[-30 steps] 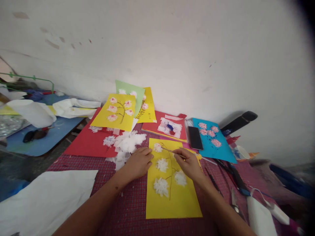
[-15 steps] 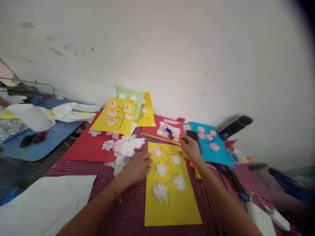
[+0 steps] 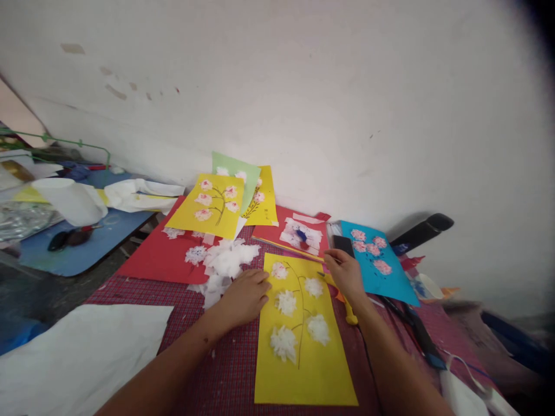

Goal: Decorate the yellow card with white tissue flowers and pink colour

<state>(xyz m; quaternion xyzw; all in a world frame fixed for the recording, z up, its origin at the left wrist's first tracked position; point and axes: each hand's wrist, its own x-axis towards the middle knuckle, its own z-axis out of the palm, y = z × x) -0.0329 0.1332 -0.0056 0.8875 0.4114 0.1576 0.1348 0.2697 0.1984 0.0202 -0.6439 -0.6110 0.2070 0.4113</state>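
Observation:
A yellow sheet [image 3: 329, 370] lies on the table with a drawn branch and several white tissue-paper flowers [image 3: 284, 344]. Pink marks show on its top-left flower [image 3: 279, 270]. My left hand [image 3: 247, 294] rests on the sheet's left edge, fingers stretched out. Past the upper right corner, my right hand [image 3: 347, 274] pinches a thin stick, mostly hidden by the fingers. Just beyond it is a white tissue [image 3: 286, 230] smeared with blue and red colour, on a red sheet. A yellow tool like a glue gun [image 3: 350, 315] lies partly under my right hand.
Finished-looking flower pictures on yellow [image 3: 186, 216], green [image 3: 236, 163] and blue [image 3: 399, 286] paper lie by the wall. White tissue pieces [image 3: 229, 257] are heaped left of my sheet. A black cylinder [image 3: 427, 228] and a cutter [image 3: 425, 335] are at right.
The whole view has shifted slightly. My right hand stays near the smeared tissue, still pinching the thin stick; my left hand keeps its place on the sheet's edge.

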